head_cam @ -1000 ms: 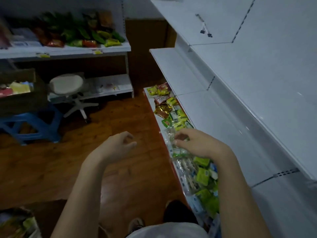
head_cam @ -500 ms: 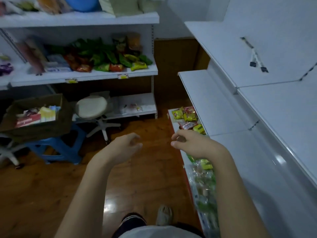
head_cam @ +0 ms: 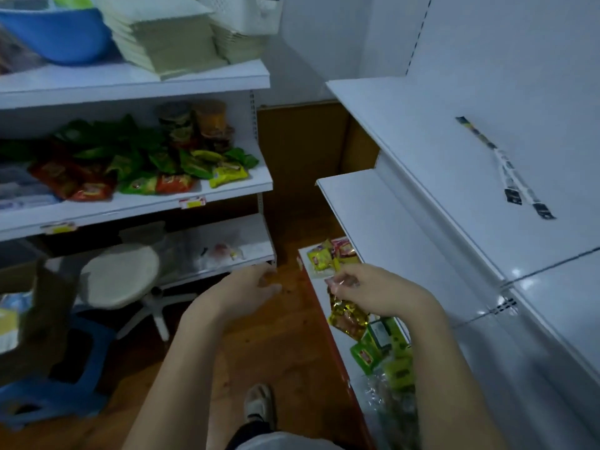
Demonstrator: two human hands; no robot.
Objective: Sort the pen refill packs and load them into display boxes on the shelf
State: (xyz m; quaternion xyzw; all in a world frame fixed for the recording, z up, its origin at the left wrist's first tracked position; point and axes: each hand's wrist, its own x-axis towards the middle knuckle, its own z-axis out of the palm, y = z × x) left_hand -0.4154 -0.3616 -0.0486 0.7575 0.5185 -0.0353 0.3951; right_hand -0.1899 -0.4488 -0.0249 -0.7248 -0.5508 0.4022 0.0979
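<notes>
My right hand hovers over the lowest white shelf on the right, fingertips pinched on a small shiny clear packet. Under it lie a gold foil packet, green packs and crinkled clear plastic bags; their contents are too dark to read. Yellow and red packs lie at the shelf's far end. My left hand floats over the wooden floor to the left, fingers loosely spread and holding nothing. Two printed strips lie on the upper right shelf.
A white shelving unit on the left carries snack bags, a blue basin and stacked paper. A white round stool, a blue plastic stool and a brown cardboard box stand on the floor. My shoe is below.
My view has tilted up toward the left shelving. My right hand rose from the clear bags and moved along the low shelf to its far end. The left hand kept its spot.
</notes>
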